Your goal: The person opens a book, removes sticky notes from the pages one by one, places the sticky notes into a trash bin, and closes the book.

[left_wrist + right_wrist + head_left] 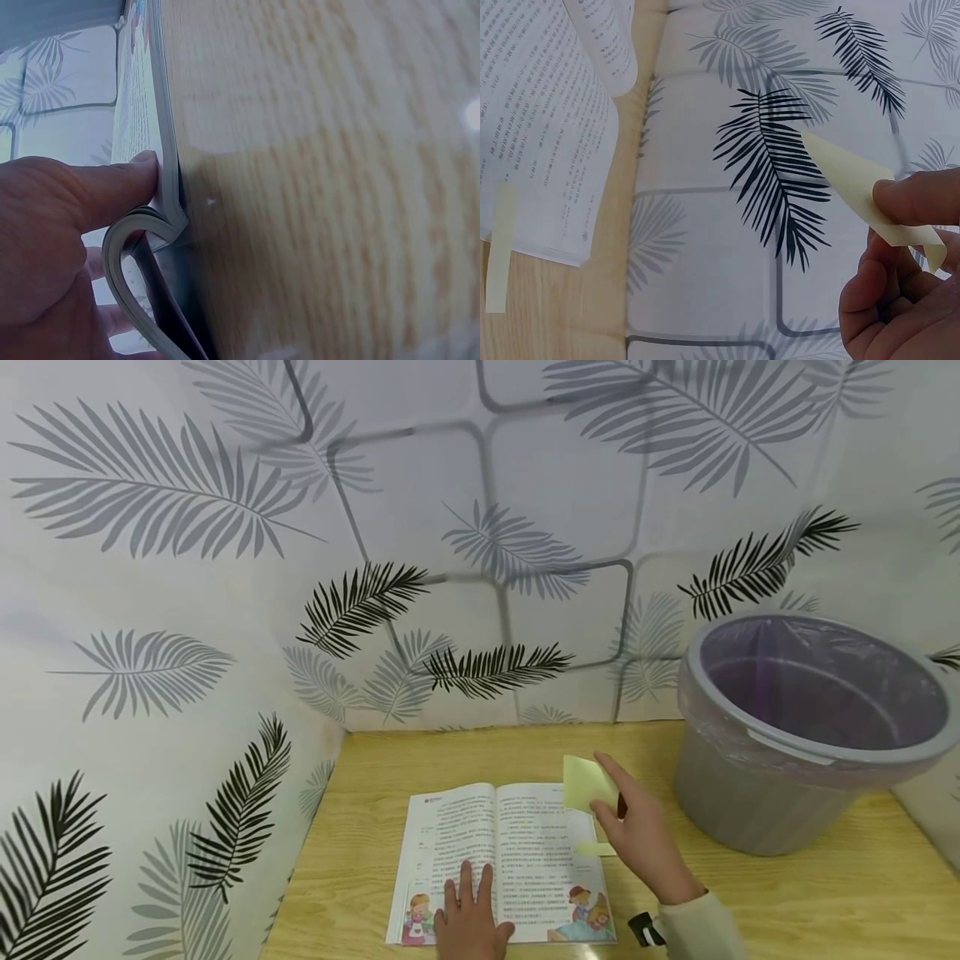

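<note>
An open book [525, 852] with printed text and cartoon figures at its lower corners lies on the table. My left hand [471, 922] rests on its lower middle with fingers spread; in the left wrist view the thumb [131, 180] presses near the spine at the book's bottom edge. Between thumb and fingers, my right hand [645, 835] pinches a pale yellow sticky note [588, 783], held up over the book's upper right corner. The note's lower end curls in the right wrist view. A narrow yellow sticky strip [501, 247] juts out from the right page's outer edge.
A grey bin [750, 793] lined with a purplish plastic bag stands on the table at the right, close beyond my right hand. Behind the table [360, 843] rises a wall [420, 485] with a leaf pattern, which also covers the left side.
</note>
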### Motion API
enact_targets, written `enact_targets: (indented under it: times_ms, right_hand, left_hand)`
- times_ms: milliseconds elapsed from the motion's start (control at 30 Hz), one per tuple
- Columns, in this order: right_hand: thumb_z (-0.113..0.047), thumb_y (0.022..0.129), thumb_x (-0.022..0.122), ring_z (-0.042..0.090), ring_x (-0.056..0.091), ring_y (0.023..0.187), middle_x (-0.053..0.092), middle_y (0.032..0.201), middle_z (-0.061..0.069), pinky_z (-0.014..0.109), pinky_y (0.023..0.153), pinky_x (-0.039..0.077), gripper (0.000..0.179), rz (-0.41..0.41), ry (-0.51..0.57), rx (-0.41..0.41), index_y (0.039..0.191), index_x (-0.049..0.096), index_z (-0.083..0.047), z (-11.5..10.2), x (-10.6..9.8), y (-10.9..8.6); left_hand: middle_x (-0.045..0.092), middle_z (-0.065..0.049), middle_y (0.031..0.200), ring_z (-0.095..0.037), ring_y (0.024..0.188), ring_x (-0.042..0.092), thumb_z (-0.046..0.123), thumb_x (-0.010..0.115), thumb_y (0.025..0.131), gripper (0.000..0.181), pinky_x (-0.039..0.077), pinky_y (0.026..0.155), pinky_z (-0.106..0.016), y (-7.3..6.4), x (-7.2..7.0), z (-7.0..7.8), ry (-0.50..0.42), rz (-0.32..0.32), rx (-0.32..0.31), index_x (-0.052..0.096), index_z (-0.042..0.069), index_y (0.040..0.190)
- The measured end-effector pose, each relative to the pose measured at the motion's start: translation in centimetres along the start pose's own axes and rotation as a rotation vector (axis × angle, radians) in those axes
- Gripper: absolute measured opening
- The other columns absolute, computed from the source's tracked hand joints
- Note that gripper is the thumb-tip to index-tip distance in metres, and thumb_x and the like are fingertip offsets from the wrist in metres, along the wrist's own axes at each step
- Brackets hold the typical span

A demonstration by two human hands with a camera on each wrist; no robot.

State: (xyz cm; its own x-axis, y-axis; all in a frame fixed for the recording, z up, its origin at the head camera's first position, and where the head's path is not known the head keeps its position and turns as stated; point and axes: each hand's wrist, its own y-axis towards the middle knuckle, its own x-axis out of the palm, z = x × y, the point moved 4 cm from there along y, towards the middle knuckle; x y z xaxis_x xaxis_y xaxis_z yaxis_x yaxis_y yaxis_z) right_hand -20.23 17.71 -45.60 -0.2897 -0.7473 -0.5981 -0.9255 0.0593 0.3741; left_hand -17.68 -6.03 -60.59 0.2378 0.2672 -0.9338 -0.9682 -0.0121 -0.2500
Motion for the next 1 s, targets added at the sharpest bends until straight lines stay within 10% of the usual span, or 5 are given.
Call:
enact_targets:
  times_ms: [500, 1000]
  right_hand:
    - [0.006, 0.078, 0.078, 0.003, 0.037, 0.059, 0.053, 0.07, 0.002, 0.02, 0.051, 0.035, 0.067, 0.231, -0.064, -0.178, 0.14, 0.055, -0.005, -2.3, -3.6, 0.3]
    - [0.006, 0.078, 0.078, -0.001, 0.039, 0.06, 0.058, 0.07, 0.008, 0.013, 0.05, 0.035, 0.069, 0.354, -0.031, -0.171, 0.141, 0.056, -0.011, -3.0, -7.8, 0.7]
  left_hand:
    - [0.028, -0.009, 0.161, -0.044, 0.143, 0.035, 0.045, 0.08, 0.077, 0.089, 0.036, 0.106, -0.068, -0.2, 0.0, 0.0, -0.008, 0.029, 0.015, 0.036, 0.024, 0.151]
    - [0.026, -0.008, 0.162, -0.044, 0.145, 0.033, 0.045, 0.08, 0.078, 0.089, 0.034, 0.108, -0.068, -0.2, -0.2, 0.0, -0.022, 0.008, 0.001, 0.036, 0.024, 0.152]
